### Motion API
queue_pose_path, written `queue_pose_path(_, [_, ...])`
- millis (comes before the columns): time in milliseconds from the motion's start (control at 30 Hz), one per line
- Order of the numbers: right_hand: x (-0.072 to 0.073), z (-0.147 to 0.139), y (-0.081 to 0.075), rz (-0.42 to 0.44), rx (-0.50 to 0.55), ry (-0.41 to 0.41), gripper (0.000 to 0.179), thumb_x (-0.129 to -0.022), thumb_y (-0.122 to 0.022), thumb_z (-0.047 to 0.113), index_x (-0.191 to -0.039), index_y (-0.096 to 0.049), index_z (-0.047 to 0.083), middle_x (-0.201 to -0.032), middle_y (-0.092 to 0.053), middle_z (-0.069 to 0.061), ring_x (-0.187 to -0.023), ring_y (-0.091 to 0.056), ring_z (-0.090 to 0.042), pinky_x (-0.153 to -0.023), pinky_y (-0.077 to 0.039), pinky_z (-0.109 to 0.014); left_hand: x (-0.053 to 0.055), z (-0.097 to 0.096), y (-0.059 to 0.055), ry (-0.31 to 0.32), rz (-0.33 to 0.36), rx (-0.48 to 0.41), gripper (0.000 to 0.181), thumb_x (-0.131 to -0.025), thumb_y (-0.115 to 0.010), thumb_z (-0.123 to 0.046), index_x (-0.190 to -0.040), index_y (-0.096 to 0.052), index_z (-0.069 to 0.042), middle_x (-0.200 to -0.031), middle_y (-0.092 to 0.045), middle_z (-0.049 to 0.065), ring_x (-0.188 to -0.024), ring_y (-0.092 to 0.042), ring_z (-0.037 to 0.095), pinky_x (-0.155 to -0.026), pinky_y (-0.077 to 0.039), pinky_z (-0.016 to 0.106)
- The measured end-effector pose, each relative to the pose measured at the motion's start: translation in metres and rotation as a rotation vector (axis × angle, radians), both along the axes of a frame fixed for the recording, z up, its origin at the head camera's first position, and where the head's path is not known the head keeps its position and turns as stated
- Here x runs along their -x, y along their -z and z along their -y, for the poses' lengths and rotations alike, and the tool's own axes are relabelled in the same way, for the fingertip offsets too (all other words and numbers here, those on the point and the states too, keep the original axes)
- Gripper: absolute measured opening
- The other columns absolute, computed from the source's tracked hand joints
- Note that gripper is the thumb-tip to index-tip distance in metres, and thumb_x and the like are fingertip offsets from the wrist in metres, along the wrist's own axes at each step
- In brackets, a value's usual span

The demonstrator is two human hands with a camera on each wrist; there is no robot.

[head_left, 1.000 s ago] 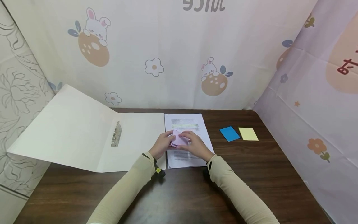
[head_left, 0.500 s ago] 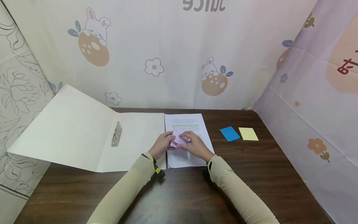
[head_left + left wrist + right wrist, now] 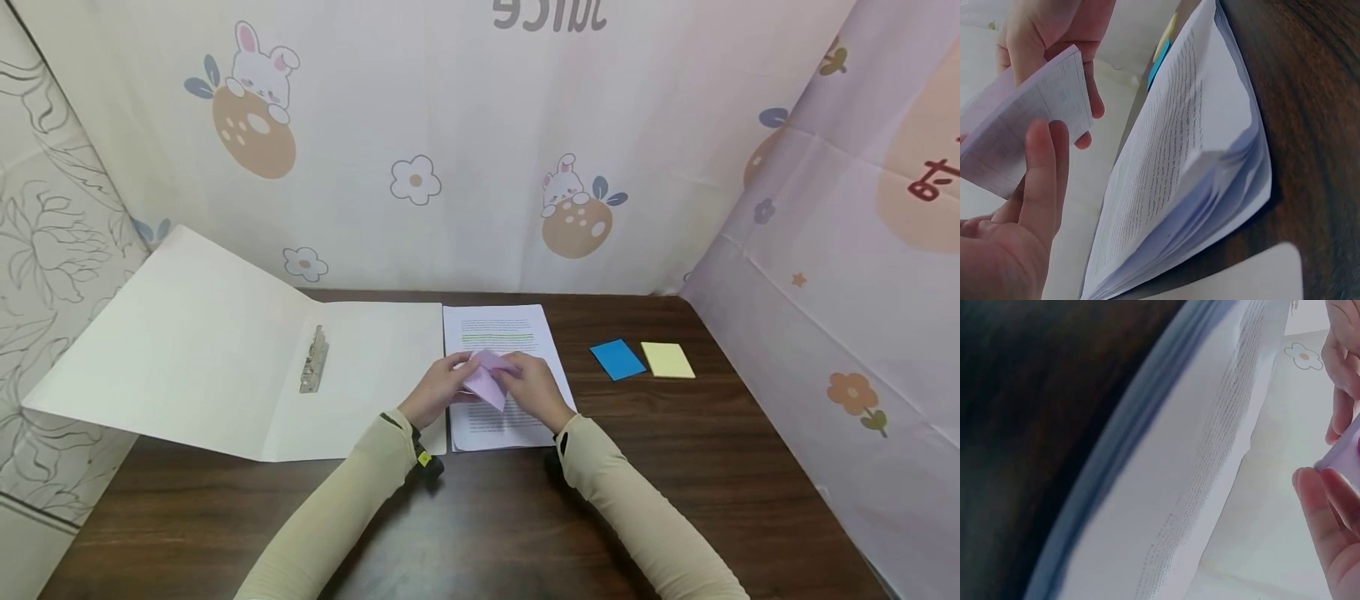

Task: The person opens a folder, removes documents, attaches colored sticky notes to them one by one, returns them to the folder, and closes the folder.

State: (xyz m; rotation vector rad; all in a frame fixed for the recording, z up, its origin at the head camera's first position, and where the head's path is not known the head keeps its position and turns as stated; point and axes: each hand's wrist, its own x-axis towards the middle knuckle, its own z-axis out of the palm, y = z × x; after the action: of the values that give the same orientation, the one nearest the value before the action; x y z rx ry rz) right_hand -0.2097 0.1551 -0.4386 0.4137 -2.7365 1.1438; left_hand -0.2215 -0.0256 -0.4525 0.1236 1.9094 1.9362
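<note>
Above the paper stack, both hands hold a small purple sticky note pad [image 3: 486, 389]. My left hand [image 3: 437, 389] grips its left side. My right hand [image 3: 537, 390] pinches its upper right part, where a purple sheet appears bent up. In the left wrist view, the pad's pale printed underside [image 3: 1041, 112] faces the camera, with left-hand fingers [image 3: 1040, 181] against it. The right wrist view catches only a corner of the pad [image 3: 1344, 456] by the right fingertips. Beneath lies a stack of printed sheets [image 3: 487, 433] with a green highlighted line.
An open white lever-arch binder [image 3: 375, 333] lies on the left, its metal clip [image 3: 313, 360] exposed and its cover raised. To the right, a blue sticky note pad [image 3: 618, 359] and a yellow one [image 3: 667, 360] sit on the dark wooden table [image 3: 675, 467]. Printed curtains surround the table.
The purple pad has turned, its lower corner now pointing toward me. My right fingers have moved from its right edge to pinch the upper part, where a sheet is bent.
</note>
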Motion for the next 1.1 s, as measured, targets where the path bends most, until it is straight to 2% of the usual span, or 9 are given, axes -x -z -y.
queue_pose_path(100, [0.001,0.001,-0.001,-0.021,0.003,-0.017,0.015,-0.088,-0.069,0.008,-0.100,-0.075,0.002,-0.101,-0.074,-0.014,-0.101,-0.069,-0.031,-0.089,-0.054,-0.045,0.000,0.001,0.000,0.004,-0.012,0.025,0.047,-0.098,-0.056,-0.022,-0.138,-0.049,0.002,-0.118,-0.066,0.022,-0.090,-0.070,0.018,-0.081,-0.058,0.034])
queue_pose_path(233, [0.003,0.001,-0.001,-0.028,0.009,-0.044,0.013,-0.088,-0.069,0.008,-0.097,-0.076,0.003,-0.098,-0.075,-0.013,-0.097,-0.070,-0.030,-0.085,-0.056,-0.042,0.001,0.002,0.002,-0.029,-0.037,0.135,0.038,-0.094,-0.059,-0.019,-0.124,-0.061,0.005,-0.103,-0.071,0.019,-0.078,-0.068,0.014,-0.071,-0.058,0.031])
queue_pose_path(367, [0.007,0.000,0.001,-0.012,0.010,-0.025,0.010,-0.087,-0.070,0.010,-0.085,-0.076,0.002,-0.089,-0.075,-0.012,-0.085,-0.070,-0.025,-0.074,-0.053,-0.033,0.001,0.003,0.002,-0.050,-0.046,0.224,0.032,-0.093,-0.061,-0.017,-0.115,-0.066,0.007,-0.095,-0.072,0.016,-0.072,-0.067,0.013,-0.067,-0.058,0.029])
queue_pose_path(500, [0.011,-0.001,0.002,0.020,0.037,0.014,0.015,-0.086,-0.071,0.011,-0.075,-0.074,0.002,-0.083,-0.075,-0.012,-0.076,-0.065,-0.022,-0.066,-0.044,-0.026,-0.001,0.002,0.000,-0.056,-0.059,0.248,0.030,-0.093,-0.061,-0.014,-0.114,-0.067,0.007,-0.096,-0.071,0.017,-0.073,-0.068,0.015,-0.067,-0.059,0.030])
queue_pose_path(800, [0.016,0.000,0.001,0.046,0.052,0.015,0.021,-0.087,-0.070,0.012,-0.070,-0.072,0.000,-0.073,-0.072,-0.013,-0.062,-0.051,-0.014,-0.056,-0.037,-0.022,-0.005,0.007,-0.003,-0.085,-0.070,0.313,0.028,-0.094,-0.061,-0.015,-0.111,-0.068,0.006,-0.095,-0.070,0.016,-0.073,-0.066,0.015,-0.062,-0.057,0.027])
queue_pose_path(933, [0.017,0.000,0.000,0.063,0.083,0.043,0.020,-0.088,-0.071,0.014,-0.074,-0.073,-0.001,-0.072,-0.070,-0.013,-0.059,-0.050,-0.013,-0.054,-0.039,-0.022,-0.007,0.010,-0.006,-0.095,-0.076,0.310,0.027,-0.093,-0.062,-0.014,-0.111,-0.068,0.006,-0.094,-0.070,0.016,-0.071,-0.064,0.014,-0.061,-0.056,0.026])
queue_pose_path(1100, [0.017,-0.004,-0.002,0.117,0.163,0.105,0.017,-0.087,-0.072,0.015,-0.087,-0.077,-0.001,-0.074,-0.070,-0.012,-0.059,-0.047,-0.011,-0.052,-0.037,-0.023,-0.010,0.010,-0.013,-0.092,-0.084,0.304,0.027,-0.093,-0.062,-0.013,-0.111,-0.068,0.007,-0.093,-0.071,0.016,-0.069,-0.065,0.014,-0.062,-0.057,0.027])
